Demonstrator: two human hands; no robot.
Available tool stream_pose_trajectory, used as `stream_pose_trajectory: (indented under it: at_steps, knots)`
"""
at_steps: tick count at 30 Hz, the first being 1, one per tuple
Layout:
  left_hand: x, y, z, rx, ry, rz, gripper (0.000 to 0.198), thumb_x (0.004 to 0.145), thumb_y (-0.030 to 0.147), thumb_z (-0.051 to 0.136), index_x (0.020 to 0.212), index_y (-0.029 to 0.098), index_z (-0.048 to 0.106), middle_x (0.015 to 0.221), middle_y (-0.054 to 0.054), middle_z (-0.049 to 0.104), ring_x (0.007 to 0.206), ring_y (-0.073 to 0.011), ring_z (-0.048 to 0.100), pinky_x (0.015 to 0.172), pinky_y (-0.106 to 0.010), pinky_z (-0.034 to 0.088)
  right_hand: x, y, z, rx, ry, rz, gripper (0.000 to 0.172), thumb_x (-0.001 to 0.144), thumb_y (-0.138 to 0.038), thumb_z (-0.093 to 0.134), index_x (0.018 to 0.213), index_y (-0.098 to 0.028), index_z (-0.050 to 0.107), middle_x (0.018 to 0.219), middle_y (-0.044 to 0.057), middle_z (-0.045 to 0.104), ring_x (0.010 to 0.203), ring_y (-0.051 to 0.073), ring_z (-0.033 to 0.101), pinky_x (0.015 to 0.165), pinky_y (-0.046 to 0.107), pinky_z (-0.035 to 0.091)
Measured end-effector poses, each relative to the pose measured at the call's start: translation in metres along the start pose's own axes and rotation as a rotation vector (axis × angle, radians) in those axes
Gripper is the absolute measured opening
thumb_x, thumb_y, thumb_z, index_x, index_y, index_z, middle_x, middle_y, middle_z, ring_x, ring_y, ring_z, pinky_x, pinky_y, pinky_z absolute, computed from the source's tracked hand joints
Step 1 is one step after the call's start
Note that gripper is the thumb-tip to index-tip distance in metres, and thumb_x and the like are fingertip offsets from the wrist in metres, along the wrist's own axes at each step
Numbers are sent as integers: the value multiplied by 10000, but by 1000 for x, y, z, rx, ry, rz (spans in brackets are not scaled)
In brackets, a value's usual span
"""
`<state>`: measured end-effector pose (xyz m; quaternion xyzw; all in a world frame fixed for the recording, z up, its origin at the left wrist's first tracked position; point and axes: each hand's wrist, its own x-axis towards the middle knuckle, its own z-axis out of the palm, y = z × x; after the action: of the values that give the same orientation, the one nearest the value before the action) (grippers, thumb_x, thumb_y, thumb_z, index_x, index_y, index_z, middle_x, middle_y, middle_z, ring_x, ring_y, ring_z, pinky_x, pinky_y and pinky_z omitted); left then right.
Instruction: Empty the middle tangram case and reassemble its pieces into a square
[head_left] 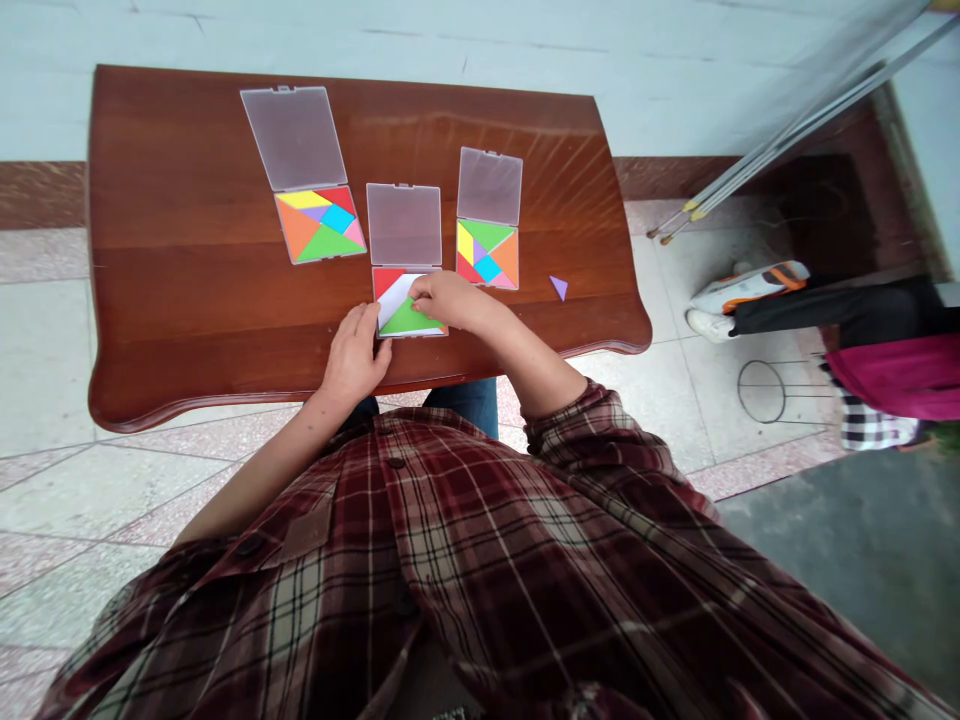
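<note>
The middle tangram case (406, 226) lies on the table with its clear lid folded back. In its tray are a red piece (386, 277), a green triangle (409, 318) and a sliver of orange at the lower right; some white base shows. My left hand (355, 352) holds the tray's lower left corner, fingers along the left side and thumb by the front edge. Over the tray, my right hand (448, 299) is closed in a pinch at the green triangle's upper tip. It hides the tray's upper right part.
Two more open tangram cases, a left one (294, 138) and a right one (490, 187), hold coloured pieces. A loose purple triangle (559, 288) lies at the right of the brown wooden table (172, 300). Beyond the table's right end are crutches (720, 188) and a person's leg (787, 308).
</note>
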<state>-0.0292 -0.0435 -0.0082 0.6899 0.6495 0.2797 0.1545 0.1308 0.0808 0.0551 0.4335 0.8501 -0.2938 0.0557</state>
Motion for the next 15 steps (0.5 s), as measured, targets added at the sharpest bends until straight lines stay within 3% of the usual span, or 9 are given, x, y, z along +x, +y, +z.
stream_pose_trajectory:
  at_steps: [9, 15]
  knots:
    - [1, -3, 0, 2, -10, 58, 391, 862, 264, 474, 1226, 137, 540, 1281, -151, 567, 1302, -300, 472, 1147, -492, 374, -5, 1, 2, 209, -26, 83, 122, 852, -164, 541, 881, -175, 660, 585, -16, 613, 492, 114, 541, 586, 260, 460]
    - [2, -4, 1, 0, -1, 77, 348, 861, 259, 475, 1169, 134, 578, 1252, -150, 567, 1283, -294, 475, 1134, -477, 385, -4, -1, 2, 205, 30, 42, 145, 832, -103, 515, 846, -165, 645, 620, -21, 628, 573, 117, 572, 670, 255, 451]
